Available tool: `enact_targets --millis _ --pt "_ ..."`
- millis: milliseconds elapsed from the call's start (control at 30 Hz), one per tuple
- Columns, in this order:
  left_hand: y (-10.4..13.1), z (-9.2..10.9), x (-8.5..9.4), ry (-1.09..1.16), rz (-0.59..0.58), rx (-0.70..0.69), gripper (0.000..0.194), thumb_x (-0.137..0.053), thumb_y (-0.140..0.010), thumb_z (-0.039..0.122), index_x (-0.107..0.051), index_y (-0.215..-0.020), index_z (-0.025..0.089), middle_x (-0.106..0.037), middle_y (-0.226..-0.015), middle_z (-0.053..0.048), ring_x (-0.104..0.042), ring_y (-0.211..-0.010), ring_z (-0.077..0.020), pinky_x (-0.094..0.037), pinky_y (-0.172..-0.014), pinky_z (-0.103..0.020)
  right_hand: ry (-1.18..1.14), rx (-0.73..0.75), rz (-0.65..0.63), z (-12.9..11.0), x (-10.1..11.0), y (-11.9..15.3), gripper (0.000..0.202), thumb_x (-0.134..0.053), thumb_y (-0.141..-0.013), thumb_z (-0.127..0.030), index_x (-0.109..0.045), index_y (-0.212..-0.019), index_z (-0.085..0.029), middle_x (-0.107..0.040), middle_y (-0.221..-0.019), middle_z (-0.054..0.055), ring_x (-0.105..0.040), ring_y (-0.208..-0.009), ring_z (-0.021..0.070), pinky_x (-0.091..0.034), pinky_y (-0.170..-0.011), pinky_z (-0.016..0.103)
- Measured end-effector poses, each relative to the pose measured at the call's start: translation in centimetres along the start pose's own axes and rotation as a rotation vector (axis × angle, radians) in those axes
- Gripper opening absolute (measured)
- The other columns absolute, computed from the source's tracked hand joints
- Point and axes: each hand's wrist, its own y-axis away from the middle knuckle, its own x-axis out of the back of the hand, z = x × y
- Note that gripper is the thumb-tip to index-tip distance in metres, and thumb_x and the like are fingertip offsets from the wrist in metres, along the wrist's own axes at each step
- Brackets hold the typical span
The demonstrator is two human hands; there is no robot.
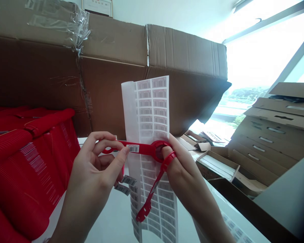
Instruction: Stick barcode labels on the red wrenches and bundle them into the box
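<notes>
standing close on the left, the red plastic stacks [45,162] could be knocked by the left forearm if that elbow swung out. next comes the left hand [96,172], its thumb and index finger pinched together on one end of the red strap [145,149], the other fingers loosely curled. that pinch is tight beside the small barcode label [133,148], so a slip of the thumb might rub the label crooked or lift an edge. below those fingers hang two loose labels [129,180], near the left edge of the label sheet [152,111]; if their backs are sticky, they could catch on the sheet, the strap or each other. the strap itself is held in mid-air, level, in front of the sheet and between the two hands, so with no table under it, uneven pressing could bend it and crease the label. a second red length [148,199] dangles slantwise over the sheet and could snag it; whether it belongs to the same piece i can't quite tell. at the right, the right hand [184,172] is closed around the strap's ring end, with the sheet held upright there too. with one grip doing both jobs, loosening it for the ring could let the sheet drop or buckle.
</notes>
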Motion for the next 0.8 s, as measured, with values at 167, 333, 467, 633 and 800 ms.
enact_targets --millis 167,333,467,633,800 --pt "-0.4 -0.7 -0.1 -0.063 0.01 -0.005 0.033 -0.081 -0.081 0.038 -0.055 -0.099 0.026 -0.067 -0.084 0.005 -0.055 -0.051 -0.0069 -0.047 -0.043 -0.017 -0.04 -0.004 -0.034 0.1 -0.1 0.1 0.026 -0.038 -0.105 -0.042 -0.042 -0.084 -0.027 -0.05 -0.077 -0.001 -0.043 -0.065 0.0164 -0.043 -0.05 0.025" --pt "-1.5 -1.7 0.4 -0.196 -0.04 -0.005 0.041 -0.077 -0.082 0.047 -0.049 -0.107 0.03 -0.056 -0.075 0.008 -0.055 -0.053 -0.0115 -0.044 -0.041 -0.019 0.018 0.018 -0.025 0.4 -0.2 0.1 0.023 -0.039 -0.106 -0.041 -0.046 -0.088 -0.027 -0.055 -0.082 0.0 -0.049 -0.069 0.0166 -0.044 -0.053 0.026" --pt "-2.3 -1.9 1.2 -0.55 -0.005 -0.027 0.061 -0.067 -0.083 0.066 -0.037 -0.121 0.029 -0.053 -0.081 0.005 -0.061 -0.062 -0.0198 -0.048 -0.051 -0.03 0.04 0.005 -0.001 0.7 -0.4 -0.3 0.021 -0.039 -0.106 -0.043 -0.049 -0.097 -0.027 -0.054 -0.079 0.0 -0.05 -0.067 0.0176 -0.042 -0.051 0.026" --pt "-2.7 -2.9 1.0 -0.65 -0.05 -0.083 0.068 -0.053 -0.087 0.074 -0.029 -0.128 0.026 -0.05 -0.125 -0.01 -0.064 -0.088 -0.0257 -0.05 -0.068 -0.038 0.046 0.024 -0.005 1.0 -0.9 -0.3 0.023 -0.039 -0.105 -0.043 -0.047 -0.092 -0.026 -0.054 -0.08 0.0 -0.05 -0.066 0.0172 -0.045 -0.053 0.027" --pt "-2.7 -3.5 0.5 -0.476 -0.023 -0.155 0.069 -0.065 -0.082 0.071 -0.036 -0.126 0.026 -0.049 -0.124 -0.008 -0.06 -0.102 -0.0256 -0.051 -0.081 -0.038 -0.002 0.033 -0.035 1.2 -1.5 0.0 0.027 -0.04 -0.105 -0.046 -0.043 -0.087 -0.026 -0.054 -0.08 0.0 -0.049 -0.065 0.0161 -0.048 -0.053 0.026"
